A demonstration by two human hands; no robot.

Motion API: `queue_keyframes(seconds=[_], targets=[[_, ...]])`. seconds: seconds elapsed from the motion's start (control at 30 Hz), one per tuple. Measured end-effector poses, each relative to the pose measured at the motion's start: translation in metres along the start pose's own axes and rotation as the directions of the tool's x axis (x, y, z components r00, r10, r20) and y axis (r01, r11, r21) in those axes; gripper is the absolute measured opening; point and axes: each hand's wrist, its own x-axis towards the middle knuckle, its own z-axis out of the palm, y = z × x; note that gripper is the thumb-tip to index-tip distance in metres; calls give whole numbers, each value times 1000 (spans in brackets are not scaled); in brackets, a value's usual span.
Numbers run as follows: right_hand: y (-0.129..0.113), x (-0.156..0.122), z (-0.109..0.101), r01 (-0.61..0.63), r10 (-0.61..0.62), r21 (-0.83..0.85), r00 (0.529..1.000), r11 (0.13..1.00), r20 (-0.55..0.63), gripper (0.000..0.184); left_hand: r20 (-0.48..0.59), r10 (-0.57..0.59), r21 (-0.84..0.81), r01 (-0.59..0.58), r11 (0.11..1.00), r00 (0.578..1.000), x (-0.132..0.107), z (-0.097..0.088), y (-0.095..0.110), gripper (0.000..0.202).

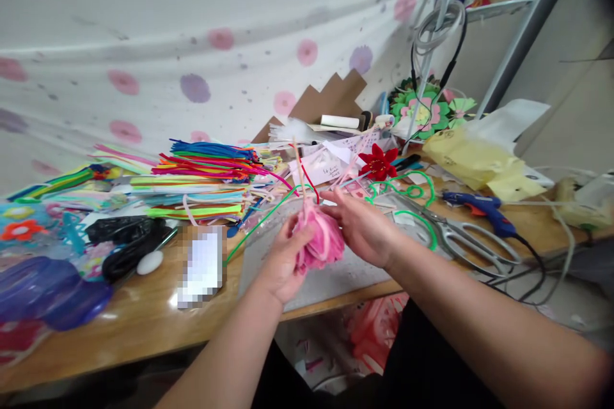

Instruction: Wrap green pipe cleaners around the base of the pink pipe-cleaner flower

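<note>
My left hand [283, 262] is closed around a pink fuzzy flower made of pipe cleaners [320, 239], held above the wooden table [139, 319]. My right hand [359, 225] grips the same flower from the right, fingers pinched at its top, where thin pale and red stems [302, 182] stick upward. A green pipe cleaner [261, 222] trails from the flower toward the left. A grey cutting mat [336, 278] lies under both hands.
Stacks of coloured pipe cleaners [206, 169] lie at back left. A red flower [378, 163], large scissors [463, 239], a blue glue gun [482, 209], yellow bags [472, 160], a black bag [125, 230] and a purple bag [48, 291] surround the mat.
</note>
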Motion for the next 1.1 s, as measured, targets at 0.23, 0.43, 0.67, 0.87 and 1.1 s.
queue_keyframes(seconds=[0.23,0.43,0.67,0.87,1.1], targets=[[-10,-14,-19,481,-371,-552,876,681,307,38,69,-108,-452,127,883,992,-13,2,0,47],[-5,-18,-14,643,-372,-603,766,472,525,38,80,-125,-389,146,910,989,-15,13,-5,52],[-1,-15,-11,744,-423,-598,664,297,616,37,67,-137,-297,151,943,988,-14,6,7,33],[-7,-14,-8,727,-386,-567,686,387,617,38,36,-109,-333,115,936,993,-22,12,3,28],[-24,-32,-25,817,-516,-476,575,325,635,35,8,-7,-229,8,973,1000,-26,10,4,40]])
